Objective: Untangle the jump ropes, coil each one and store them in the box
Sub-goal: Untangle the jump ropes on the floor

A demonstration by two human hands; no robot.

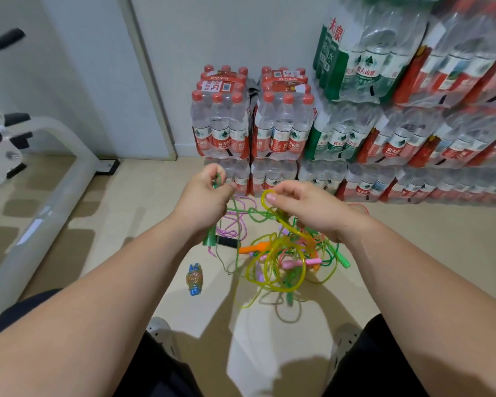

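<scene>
Arms [98,325] out: L hand [204,193] grips green rope [217,180], R hand [307,204] pinches yellow rope [262,199] (tangle [281,262] on floor [121,224] below).

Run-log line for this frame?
phase: untangling | left hand: grips green rope | right hand: pinches yellow rope | tangle: on floor

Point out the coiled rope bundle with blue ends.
In the head view, the coiled bundle lies on the floor, just left of the tangled ropes, apart from them.

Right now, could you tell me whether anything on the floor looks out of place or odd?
Yes: the jump ropes lie in one knotted heap on the floor, while one coiled rope sits apart to its left.
</scene>
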